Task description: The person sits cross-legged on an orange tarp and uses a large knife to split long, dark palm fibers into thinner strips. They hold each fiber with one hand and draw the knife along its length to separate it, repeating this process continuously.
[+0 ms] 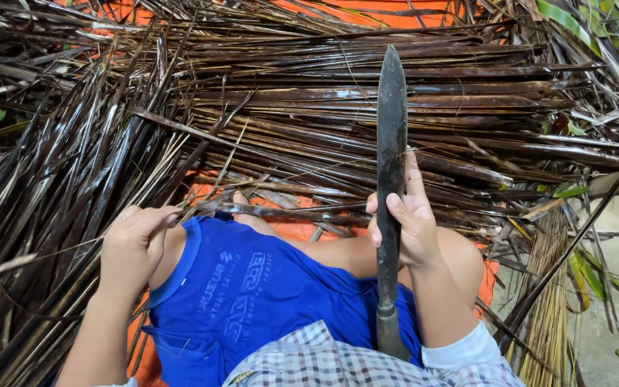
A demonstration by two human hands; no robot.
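I see a long, dark, flat blade (391, 143), dull and tapering to a point, standing upright over the lap. My right hand (408, 222) is closed round its middle, thumb across the face. My left hand (134, 244) is curled tight, seemingly pinching a thin pale fibre (51, 249). Glossy dark brown leaf strips (309, 107) lie heaped on an orange sheet (367, 11).
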